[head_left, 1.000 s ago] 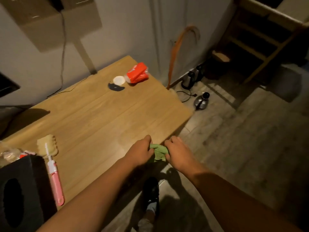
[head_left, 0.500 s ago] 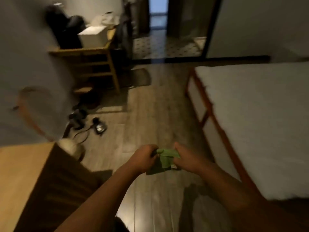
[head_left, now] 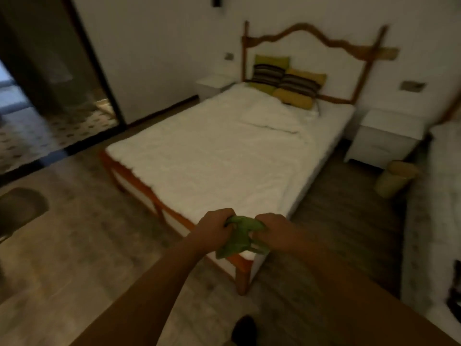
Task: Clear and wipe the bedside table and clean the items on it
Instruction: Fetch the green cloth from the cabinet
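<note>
A crumpled green cloth hangs between my two hands in front of me, over the foot corner of a bed. My left hand grips its left side with curled fingers. My right hand grips its right side. A white bedside table stands to the right of the bed's head, far from my hands; its top looks bare. A second white bedside table stands to the left of the headboard, against the wall.
A bed with a white cover, a wooden frame and striped and yellow pillows fills the middle. A yellowish bin sits on the floor by the right bedside table. A second white bed edge runs along the right. A dark doorway opens at left.
The view has swung right, from the wooden desk, past the floor, to the bed and bedside tables. Both hands have kept hold of the green cloth throughout.
</note>
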A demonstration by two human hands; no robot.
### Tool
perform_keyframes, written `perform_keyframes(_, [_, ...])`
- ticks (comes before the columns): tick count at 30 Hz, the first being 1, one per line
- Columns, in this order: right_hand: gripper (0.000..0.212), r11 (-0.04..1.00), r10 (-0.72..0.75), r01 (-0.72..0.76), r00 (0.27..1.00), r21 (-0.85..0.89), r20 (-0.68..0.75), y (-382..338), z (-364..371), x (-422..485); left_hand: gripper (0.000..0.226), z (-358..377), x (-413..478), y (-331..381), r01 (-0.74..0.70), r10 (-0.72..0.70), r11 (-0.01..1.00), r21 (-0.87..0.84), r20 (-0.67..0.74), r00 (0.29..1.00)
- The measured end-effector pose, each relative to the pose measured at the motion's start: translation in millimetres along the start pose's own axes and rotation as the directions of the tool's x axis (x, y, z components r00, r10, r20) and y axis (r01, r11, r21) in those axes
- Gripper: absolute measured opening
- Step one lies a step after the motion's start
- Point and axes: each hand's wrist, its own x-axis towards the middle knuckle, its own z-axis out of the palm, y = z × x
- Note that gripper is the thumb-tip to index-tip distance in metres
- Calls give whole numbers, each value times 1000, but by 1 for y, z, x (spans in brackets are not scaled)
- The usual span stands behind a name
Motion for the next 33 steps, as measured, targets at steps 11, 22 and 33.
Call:
perform_keyframes(11, [24,953,286,-256,937,160,-200,177,-155,24,9,84,254,117,-371,384,923,-97,198,902])
perform_keyframes(22, [20,894,439,-373,842,250,-314,309,-314,71,9,125,477,231,-545,573,818,-183,329,751])
perform_keyframes(33, [17,903,425,-409,812,131,-400,515,-461,129,9,219,686,353,-535,562,822,-197,437,702])
